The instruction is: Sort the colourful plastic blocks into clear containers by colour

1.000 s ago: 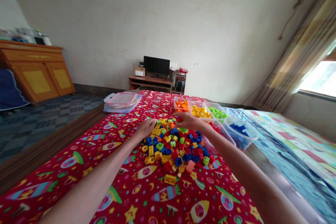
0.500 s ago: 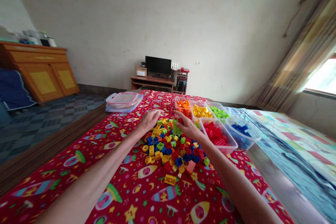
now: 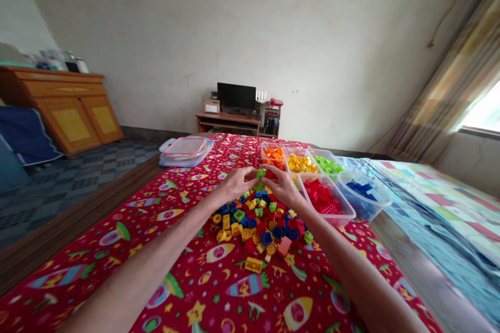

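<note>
Head view, left hand (image 3: 236,183) and right hand (image 3: 282,184) pinching one green brick (image 3: 261,173), five plastic tubs (image 3: 326,217) beside

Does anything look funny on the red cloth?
Yes: one yellow block lies alone on the red cloth, apart from the mixed pile, so it looks like a stray.

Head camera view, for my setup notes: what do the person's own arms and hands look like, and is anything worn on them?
The left hand and right hand are bare, as are the forearms: no gloves, sleeves, watch or bracelet shows. Rings cannot be made out at this size.
</note>
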Demonstrator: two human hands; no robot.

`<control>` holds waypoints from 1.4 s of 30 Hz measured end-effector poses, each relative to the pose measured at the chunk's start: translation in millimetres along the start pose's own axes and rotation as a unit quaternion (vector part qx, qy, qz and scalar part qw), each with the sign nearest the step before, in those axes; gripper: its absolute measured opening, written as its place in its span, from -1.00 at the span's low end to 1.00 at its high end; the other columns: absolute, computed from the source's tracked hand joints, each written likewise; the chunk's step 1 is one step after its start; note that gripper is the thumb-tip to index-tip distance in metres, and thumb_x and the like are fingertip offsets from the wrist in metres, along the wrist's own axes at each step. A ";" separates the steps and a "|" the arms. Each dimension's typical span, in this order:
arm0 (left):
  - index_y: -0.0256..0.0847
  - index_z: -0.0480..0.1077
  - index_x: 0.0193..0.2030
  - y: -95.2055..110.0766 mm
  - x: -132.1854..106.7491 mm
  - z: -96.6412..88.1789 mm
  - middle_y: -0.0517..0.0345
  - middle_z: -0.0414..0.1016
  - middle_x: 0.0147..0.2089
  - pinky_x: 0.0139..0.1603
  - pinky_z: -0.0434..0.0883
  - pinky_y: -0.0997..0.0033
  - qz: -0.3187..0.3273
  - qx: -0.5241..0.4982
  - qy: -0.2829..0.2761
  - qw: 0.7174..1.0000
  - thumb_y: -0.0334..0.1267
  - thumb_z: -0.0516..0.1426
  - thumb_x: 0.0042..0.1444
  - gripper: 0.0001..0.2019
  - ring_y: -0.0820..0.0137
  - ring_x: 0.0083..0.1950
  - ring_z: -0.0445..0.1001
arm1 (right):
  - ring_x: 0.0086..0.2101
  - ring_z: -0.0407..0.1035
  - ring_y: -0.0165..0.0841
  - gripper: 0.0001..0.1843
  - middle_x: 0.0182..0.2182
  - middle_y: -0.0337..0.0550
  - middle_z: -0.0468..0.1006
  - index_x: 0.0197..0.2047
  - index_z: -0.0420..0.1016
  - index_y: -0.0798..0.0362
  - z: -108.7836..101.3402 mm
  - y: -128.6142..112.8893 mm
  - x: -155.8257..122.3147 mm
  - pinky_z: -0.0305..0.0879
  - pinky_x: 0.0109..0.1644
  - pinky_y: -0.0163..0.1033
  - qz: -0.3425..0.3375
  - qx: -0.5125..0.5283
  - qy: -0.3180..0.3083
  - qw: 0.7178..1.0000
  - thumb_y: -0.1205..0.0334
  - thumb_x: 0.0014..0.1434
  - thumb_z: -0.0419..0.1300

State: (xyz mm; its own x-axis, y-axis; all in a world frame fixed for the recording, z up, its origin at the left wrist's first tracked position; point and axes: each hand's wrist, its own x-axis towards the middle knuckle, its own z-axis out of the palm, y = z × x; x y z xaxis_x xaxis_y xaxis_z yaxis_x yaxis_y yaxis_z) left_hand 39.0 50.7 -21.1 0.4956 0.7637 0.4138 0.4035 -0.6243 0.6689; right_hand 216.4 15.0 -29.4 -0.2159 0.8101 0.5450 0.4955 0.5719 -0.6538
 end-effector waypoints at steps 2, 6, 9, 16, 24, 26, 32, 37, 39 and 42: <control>-0.24 0.46 -0.24 2.4 0.1 0.0 0.07 0.59 -0.25 -0.16 0.47 0.34 -0.008 0.008 0.015 1.000 -0.03 0.16 0.03 -0.69 0.25 -0.21 0.55 | -0.27 0.42 -0.32 -0.58 -0.24 -0.11 0.58 0.07 0.46 0.08 -0.9 -3.0 0.5 0.32 -0.14 -0.24 0.003 0.003 0.009 1.000 0.22 0.13 0.14; -0.21 0.42 -0.33 2.0 0.2 2.1 0.13 0.56 -0.35 -0.22 0.45 0.35 -0.018 0.059 0.064 0.996 -0.02 0.17 0.01 -0.73 0.28 -0.29 0.52 | -0.40 0.37 -0.36 -0.57 -0.39 -0.18 0.56 0.07 0.46 0.08 0.9 -4.8 0.2 0.31 -0.23 -0.27 0.028 -0.028 0.032 0.999 0.22 0.12 0.13; -0.21 0.37 -0.35 -5.1 1.7 0.9 0.15 0.53 -0.37 -0.26 0.44 0.36 -0.024 0.051 0.075 0.996 -0.01 0.15 0.01 -0.72 0.30 -0.31 0.51 | -0.54 0.24 -0.43 -0.55 -0.54 -0.25 0.45 0.06 0.46 0.13 1.8 -3.5 -0.6 0.25 -0.37 -0.31 0.045 -0.042 0.048 0.997 0.20 0.11 0.13; -0.25 0.34 -0.17 -19.3 1.9 -2.0 0.02 0.56 -0.18 -0.18 0.47 0.26 -0.049 -0.070 -0.010 0.996 0.08 0.21 -0.06 -0.54 0.20 -0.15 0.54 | -0.58 0.18 -0.49 -0.51 -0.50 -0.27 0.45 0.11 0.43 0.12 -0.7 0.5 -0.3 0.18 -0.47 -0.37 0.048 0.024 0.031 0.998 0.26 0.08 0.10; -0.19 0.28 0.13 -17.7 -1.6 8.8 -0.05 0.51 0.03 -0.05 0.45 0.24 -0.053 -0.137 -0.060 0.987 -0.02 0.29 -0.10 -0.35 0.14 0.04 0.50 | -0.04 0.39 -0.27 -0.48 0.03 -0.11 0.50 0.18 0.38 0.03 2.9 4.4 -0.4 0.29 0.04 -0.18 0.031 0.081 0.002 0.996 0.27 0.13 0.13; -0.24 0.25 0.16 -18.7 -0.1 12.2 -0.04 0.57 -0.08 -0.10 0.46 0.22 -0.071 -0.174 -0.059 0.980 -0.05 0.32 -0.15 -0.28 0.13 -0.03 0.53 | 0.02 0.36 -0.24 -0.47 0.08 -0.12 0.47 0.20 0.36 0.02 3.8 4.2 -1.7 0.28 0.08 -0.15 0.039 0.102 -0.009 0.994 0.25 0.14 0.13; -0.24 0.21 0.15 -24.7 2.8 15.4 0.04 0.59 -0.19 -0.13 0.45 0.26 -0.076 -0.247 -0.052 0.965 -0.10 0.30 -0.10 -0.33 0.21 -0.10 0.55 | 0.14 0.27 -0.22 -0.47 0.14 -0.17 0.42 0.22 0.34 -0.02 3.8 2.9 -3.7 0.23 0.17 -0.12 0.049 0.137 -0.019 0.989 0.24 0.15 0.15; -0.22 0.23 0.09 -20.7 0.9 11.5 0.05 0.56 -0.18 -0.18 0.43 0.32 -0.060 -0.212 -0.033 0.975 -0.17 0.29 -0.07 -0.42 0.25 -0.12 0.54 | 0.15 0.26 -0.21 -0.45 0.15 -0.19 0.40 0.22 0.34 -0.04 4.7 4.6 -2.6 0.22 0.18 -0.09 0.068 0.162 -0.015 0.984 0.24 0.12 0.17; -0.19 0.21 0.06 -16.3 -0.5 11.5 0.08 0.55 -0.19 -0.22 0.42 0.36 -0.080 -0.213 -0.011 0.974 -0.20 0.27 -0.06 -0.46 0.28 -0.15 0.54 | 0.11 0.30 -0.21 -0.42 0.11 -0.20 0.45 0.23 0.33 -0.03 4.7 1.9 -2.0 0.25 0.15 -0.09 0.087 0.198 -0.018 0.976 0.24 0.10 0.18; -0.16 0.18 0.02 -9.7 -3.0 12.3 0.13 0.53 -0.21 -0.28 0.42 0.42 -0.115 -0.250 0.009 0.961 -0.23 0.22 0.00 -0.54 0.34 -0.20 0.53 | 0.04 0.37 -0.22 -0.36 0.00 -0.21 0.54 0.26 0.28 -0.02 2.6 -5.9 -1.3 0.29 0.12 -0.07 0.114 0.234 -0.023 0.965 0.22 0.08 0.19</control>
State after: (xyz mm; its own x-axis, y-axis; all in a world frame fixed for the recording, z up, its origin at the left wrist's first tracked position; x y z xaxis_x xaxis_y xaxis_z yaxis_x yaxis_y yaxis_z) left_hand 43.0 52.5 -36.4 0.4217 0.8778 0.2272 0.0790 -0.2852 0.9552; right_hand 211.5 10.9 -27.6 -0.1887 0.9209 0.3411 0.1031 0.3640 -0.9257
